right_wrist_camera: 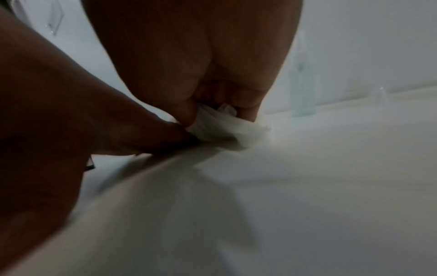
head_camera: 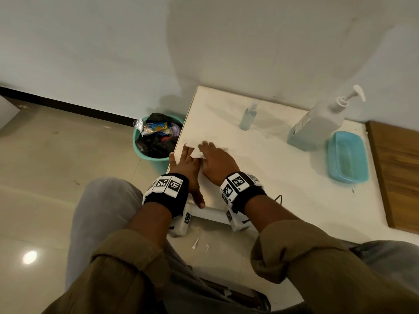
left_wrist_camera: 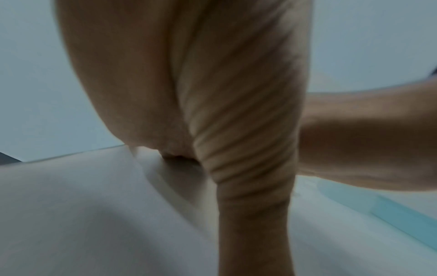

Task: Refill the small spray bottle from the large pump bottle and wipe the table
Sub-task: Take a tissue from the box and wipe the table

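A crumpled white tissue (head_camera: 196, 154) lies at the front left corner of the white table (head_camera: 272, 177). My right hand (head_camera: 215, 159) covers it, and in the right wrist view its fingers (right_wrist_camera: 246, 100) curl over the bunched tissue (right_wrist_camera: 212, 121). My left hand (head_camera: 184, 159) lies flat beside it with straight fingers, its tips touching the tissue's left edge. The small clear spray bottle (head_camera: 248, 117) stands farther back, capped. The large pump bottle (head_camera: 317, 123) stands at the back right.
A light blue tray (head_camera: 348, 157) sits right of the pump bottle, next to a wooden board (head_camera: 399, 175). A full teal trash bin (head_camera: 156, 137) stands on the floor at the table's left edge. Paper scraps (head_camera: 196, 243) lie on the floor below.
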Motion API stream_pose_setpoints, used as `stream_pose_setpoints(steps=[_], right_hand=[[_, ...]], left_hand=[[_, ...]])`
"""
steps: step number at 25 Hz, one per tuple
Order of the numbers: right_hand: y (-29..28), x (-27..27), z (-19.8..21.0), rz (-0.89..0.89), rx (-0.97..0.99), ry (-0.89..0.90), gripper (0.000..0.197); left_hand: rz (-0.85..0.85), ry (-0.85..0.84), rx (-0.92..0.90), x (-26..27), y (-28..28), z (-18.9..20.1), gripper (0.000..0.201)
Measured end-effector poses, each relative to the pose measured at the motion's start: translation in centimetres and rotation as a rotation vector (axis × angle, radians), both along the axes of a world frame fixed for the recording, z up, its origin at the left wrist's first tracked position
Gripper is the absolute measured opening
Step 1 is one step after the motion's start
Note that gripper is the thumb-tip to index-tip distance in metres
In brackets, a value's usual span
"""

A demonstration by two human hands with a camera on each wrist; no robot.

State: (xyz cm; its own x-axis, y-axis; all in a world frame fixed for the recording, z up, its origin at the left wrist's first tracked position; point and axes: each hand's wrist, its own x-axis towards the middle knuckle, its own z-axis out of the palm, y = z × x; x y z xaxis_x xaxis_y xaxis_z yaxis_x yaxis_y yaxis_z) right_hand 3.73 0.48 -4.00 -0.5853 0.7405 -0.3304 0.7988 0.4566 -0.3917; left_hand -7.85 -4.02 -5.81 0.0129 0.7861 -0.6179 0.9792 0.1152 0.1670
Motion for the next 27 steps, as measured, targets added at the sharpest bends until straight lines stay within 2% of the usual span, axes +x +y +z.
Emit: stream_pose_setpoints(steps=[3,6,10,12,14,16,19,21,23,24,25,27], right_hand=[[-1.4,4.0,0.7,0.148,-0.017,-0.037,0.057],[-4.2,7.4,0.8,0.299,-0.02,-0.006,0.052],[-7.1,9.9,1.1,0.285,-0.063,0.025,0.043],[-8.1,11.1,1.5,0.2,-0.149,0.239,0.028],[-8.7,12.5,2.1,0.015,-0.156,0.451,0.021],[-8.5,14.1,2.8,-0.173,-0.076,0.55,0.019],[-7.6,15.7,3.8,-0.343,0.048,0.61,0.018],[-7.1,16.3,4.4,-0.412,0.029,0.691,0.022],[-6.9,16.7,4.3,-0.461,0.023,0.771,0.022],[-6.6,16.9,4.1,-0.494,0.045,0.781,0.018],[-6.4,17.1,4.0,-0.538,0.065,0.782,0.014],[-5.8,17.7,3.7,-0.634,0.047,0.801,0.015]], left_hand=[[0.01,-0.001,0.003,0.1,0.1,0.1,0.166],[0.045,0.02,-0.011,0.2,0.0,0.2,0.171],[0.038,0.053,-0.006,0.6,-0.2,1.2,0.159],[0.025,0.058,0.004,0.9,-0.4,1.7,0.153],[-0.014,-0.015,0.017,1.5,-0.9,2.5,0.147],[-0.028,-0.24,0.027,2.9,-1.3,3.9,0.135],[-0.038,-0.685,-0.005,6.3,-1.5,6.4,0.115],[-0.04,-0.887,0.07,8.5,-1.4,6.8,0.078],[0.008,-0.907,0.228,9.7,-1.0,6.5,0.04],[0.044,-0.876,0.292,9.6,-0.6,6.1,0.031],[0.077,-0.85,0.329,9.4,-0.2,5.9,0.032],[0.162,-0.81,0.356,8.3,0.7,5.4,0.047]])
